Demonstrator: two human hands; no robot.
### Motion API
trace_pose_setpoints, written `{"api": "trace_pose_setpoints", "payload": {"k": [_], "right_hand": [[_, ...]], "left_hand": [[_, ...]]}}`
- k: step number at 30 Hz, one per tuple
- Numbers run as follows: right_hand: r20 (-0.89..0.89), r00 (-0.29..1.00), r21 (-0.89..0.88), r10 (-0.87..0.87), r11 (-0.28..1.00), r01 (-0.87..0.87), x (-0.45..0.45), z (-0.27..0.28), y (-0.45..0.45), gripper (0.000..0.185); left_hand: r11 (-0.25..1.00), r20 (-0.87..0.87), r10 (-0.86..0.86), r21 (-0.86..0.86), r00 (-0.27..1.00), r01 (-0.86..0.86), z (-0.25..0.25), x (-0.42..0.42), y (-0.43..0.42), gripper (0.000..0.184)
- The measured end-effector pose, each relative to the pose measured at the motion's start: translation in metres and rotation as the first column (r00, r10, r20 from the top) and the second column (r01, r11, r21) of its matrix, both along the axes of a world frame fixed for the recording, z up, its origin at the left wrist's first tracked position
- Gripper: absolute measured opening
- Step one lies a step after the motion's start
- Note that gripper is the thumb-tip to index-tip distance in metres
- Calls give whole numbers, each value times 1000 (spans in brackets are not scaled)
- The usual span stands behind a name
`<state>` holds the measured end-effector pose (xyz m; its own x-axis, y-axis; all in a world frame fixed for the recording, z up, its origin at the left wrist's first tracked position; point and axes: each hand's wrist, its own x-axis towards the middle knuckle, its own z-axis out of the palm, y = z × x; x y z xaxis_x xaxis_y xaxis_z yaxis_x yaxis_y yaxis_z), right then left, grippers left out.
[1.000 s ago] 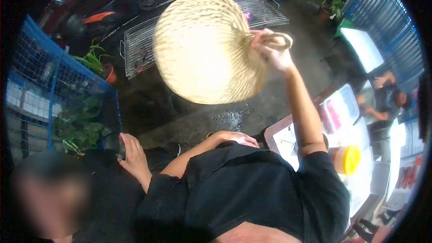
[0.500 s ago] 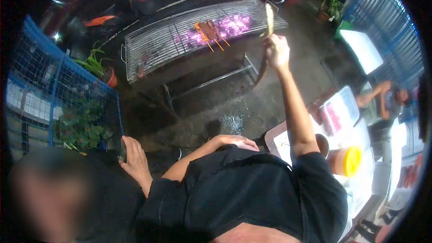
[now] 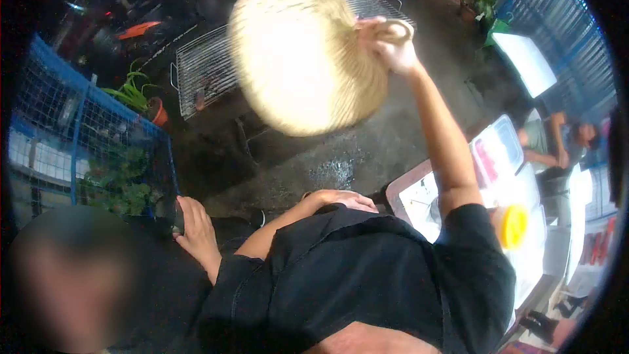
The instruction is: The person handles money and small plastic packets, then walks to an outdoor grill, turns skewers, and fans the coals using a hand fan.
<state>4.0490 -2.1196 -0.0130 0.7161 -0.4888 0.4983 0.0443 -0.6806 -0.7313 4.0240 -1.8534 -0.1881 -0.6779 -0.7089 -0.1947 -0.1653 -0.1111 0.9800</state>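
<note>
My right hand [image 3: 391, 49] grips the looped handle of a round woven hand fan [image 3: 295, 59], held out over the grill at arm's length. The fan's broad face is turned toward me and looks slightly smeared by motion. Behind it, the long charcoal grill [image 3: 203, 69] shows only at its left end and its far right corner. The fan covers the skewers and glowing coals. My left hand [image 3: 354, 201] lies against the front of my black shirt, fingers stretched out and holding nothing visible.
A co-worker's hand [image 3: 193, 226] rests close on my left. Plastic containers and a yellow-lidded jar [image 3: 512, 226] stand on the table at right. A blue mesh fence [image 3: 78, 124] and potted plant [image 3: 157, 110] border the left. Beyond the grill are parked vehicles; another person sits at right.
The fan has turned from edge-on to face-on and swung left across the grill, covering the skewers and coals. My left hand has stayed in place.
</note>
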Motion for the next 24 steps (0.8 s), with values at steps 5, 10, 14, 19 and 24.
{"api": "trace_pose_setpoints", "payload": {"k": [5,10,14,19,24], "right_hand": [[162,961,-593,-224,756,277,20,2,-12,21],[-23,998,-360,54,931,-58,11,9,-20,28],[16,951,-415,-307,864,286,21,-11,-18,25],[35,992,-14,119,993,-118,5,4,-8,22],[-4,956,-453,-294,853,260,2,-16,-16,27]], "left_hand": [[994,10,18,-105,1000,-17,4,5,5,45],[986,-3,-19,-167,1000,18,-1,6,4,45],[999,-20,27,-46,999,-28,0,7,6,45],[976,-72,-28,-217,997,12,0,9,4,40],[995,49,60,74,997,-64,12,6,-3,46]]}}
